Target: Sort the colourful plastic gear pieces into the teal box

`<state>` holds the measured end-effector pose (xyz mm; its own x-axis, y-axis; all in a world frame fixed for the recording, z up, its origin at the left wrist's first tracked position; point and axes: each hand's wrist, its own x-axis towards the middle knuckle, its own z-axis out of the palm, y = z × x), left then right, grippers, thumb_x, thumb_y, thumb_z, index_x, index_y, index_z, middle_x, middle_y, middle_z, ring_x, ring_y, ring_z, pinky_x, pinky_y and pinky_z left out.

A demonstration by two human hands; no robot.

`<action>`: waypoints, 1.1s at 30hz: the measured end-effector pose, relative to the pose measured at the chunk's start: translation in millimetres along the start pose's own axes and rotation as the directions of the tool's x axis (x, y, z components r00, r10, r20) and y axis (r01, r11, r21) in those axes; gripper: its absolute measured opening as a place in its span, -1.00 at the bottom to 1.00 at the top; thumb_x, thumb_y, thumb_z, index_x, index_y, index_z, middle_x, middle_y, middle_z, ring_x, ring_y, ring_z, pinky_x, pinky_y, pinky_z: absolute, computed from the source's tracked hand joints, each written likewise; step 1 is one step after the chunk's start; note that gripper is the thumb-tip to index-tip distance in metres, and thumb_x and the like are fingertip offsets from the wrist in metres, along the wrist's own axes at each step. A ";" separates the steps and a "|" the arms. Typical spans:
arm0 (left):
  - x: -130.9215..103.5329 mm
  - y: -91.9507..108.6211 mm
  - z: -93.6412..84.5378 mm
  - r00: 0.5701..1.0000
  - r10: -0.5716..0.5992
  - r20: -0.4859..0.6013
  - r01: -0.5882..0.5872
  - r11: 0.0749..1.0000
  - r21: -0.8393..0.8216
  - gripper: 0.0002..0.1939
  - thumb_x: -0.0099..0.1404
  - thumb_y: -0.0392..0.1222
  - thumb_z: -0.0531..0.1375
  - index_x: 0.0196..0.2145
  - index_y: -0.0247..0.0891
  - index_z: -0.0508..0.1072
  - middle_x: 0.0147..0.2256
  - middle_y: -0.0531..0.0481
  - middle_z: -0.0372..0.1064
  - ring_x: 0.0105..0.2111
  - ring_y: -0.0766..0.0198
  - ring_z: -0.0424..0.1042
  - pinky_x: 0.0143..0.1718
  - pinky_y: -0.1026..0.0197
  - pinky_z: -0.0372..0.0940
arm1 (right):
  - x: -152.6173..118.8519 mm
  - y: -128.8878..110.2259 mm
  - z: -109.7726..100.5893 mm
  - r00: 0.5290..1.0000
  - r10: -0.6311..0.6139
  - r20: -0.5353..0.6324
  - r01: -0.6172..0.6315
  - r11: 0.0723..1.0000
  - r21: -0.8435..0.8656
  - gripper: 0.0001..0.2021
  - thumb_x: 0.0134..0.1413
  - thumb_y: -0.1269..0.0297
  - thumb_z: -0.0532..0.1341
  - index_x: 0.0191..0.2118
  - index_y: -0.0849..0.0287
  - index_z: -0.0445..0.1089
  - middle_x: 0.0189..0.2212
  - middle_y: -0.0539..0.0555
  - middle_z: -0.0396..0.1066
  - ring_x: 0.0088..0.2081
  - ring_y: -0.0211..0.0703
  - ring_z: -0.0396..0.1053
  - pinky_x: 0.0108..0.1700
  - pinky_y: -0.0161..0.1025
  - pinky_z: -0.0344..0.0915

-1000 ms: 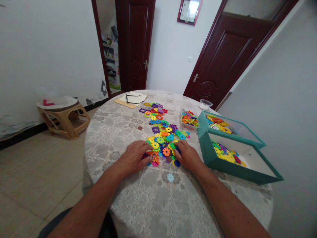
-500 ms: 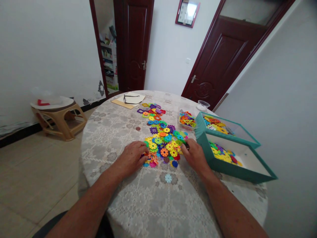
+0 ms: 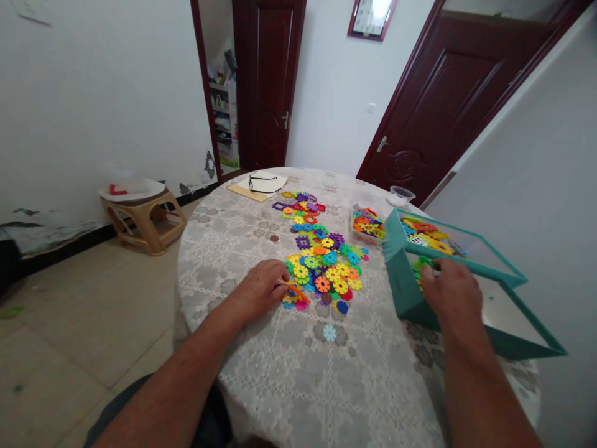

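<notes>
My left hand [image 3: 262,287] rests at the near left edge of a loose pile of colourful plastic snowflake discs [image 3: 321,284]. Its fingers are closed on an orange building piece [image 3: 298,291], whose full shape is partly hidden. Over the near compartment of the green box [image 3: 400,280] is my right hand [image 3: 453,291], fingers pinched around a green snowflake disc [image 3: 422,264]. The hand covers most of what lies inside that compartment. A pale blue disc [image 3: 329,333] lies apart, nearer to me.
Beyond the box's near side, its far compartment holds yellow and orange pieces [image 3: 431,239]. A clear tub [image 3: 368,235] of mixed pieces stands to its left. Glasses [image 3: 264,184] lie on paper at the back. A small clear bowl [image 3: 402,195] stands near the far edge.
My right hand has moved right, from the edge of the pile to over the green box. My left hand stays by the pile. The camera view has shifted slightly left.
</notes>
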<state>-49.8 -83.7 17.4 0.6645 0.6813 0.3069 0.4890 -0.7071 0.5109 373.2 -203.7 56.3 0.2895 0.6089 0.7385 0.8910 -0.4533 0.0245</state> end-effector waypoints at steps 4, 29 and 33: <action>-4.4 -12.9 -18.2 0.998 -0.057 0.008 0.057 0.998 0.016 -0.75 0.44 -0.21 0.08 0.01 -0.20 0.45 0.09 -0.15 0.43 0.14 0.11 0.38 0.26 0.05 0.22 | 2.0 -13.4 -7.3 0.990 -0.077 -0.114 0.089 0.990 0.107 -0.77 0.25 0.27 0.13 -0.17 0.25 0.50 -0.28 0.27 0.51 -0.21 0.12 0.41 -0.10 -0.01 0.33; -23.9 -7.9 -30.3 0.984 -0.175 0.041 0.171 0.982 0.075 -0.75 0.45 -0.18 0.03 -0.13 -0.21 0.50 -0.15 -0.11 0.53 -0.14 0.12 0.46 -0.05 0.12 0.29 | -86.3 -185.9 -8.1 0.781 -0.609 0.135 0.295 0.551 0.780 -0.80 0.42 0.38 0.05 -0.24 0.14 0.38 -0.30 0.13 0.41 -0.22 -0.05 0.34 -0.12 -0.16 0.28; -17.6 -0.3 -21.1 0.980 -0.197 -0.019 0.192 0.972 -0.138 -0.72 0.46 -0.10 0.07 -0.08 -0.16 0.55 -0.13 -0.07 0.57 -0.12 0.13 0.51 -0.04 0.15 0.31 | -83.5 -184.1 -15.5 0.842 -0.522 0.134 0.179 0.506 0.844 -0.83 0.40 0.37 0.03 -0.19 0.12 0.35 -0.30 0.08 0.40 -0.26 -0.13 0.35 -0.17 -0.23 0.25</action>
<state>-73.6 -91.5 28.8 0.5443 0.8107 0.2158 0.5246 -0.5296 0.6665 179.6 -181.2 0.6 -0.1747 0.8366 0.5191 0.7975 0.4295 -0.4238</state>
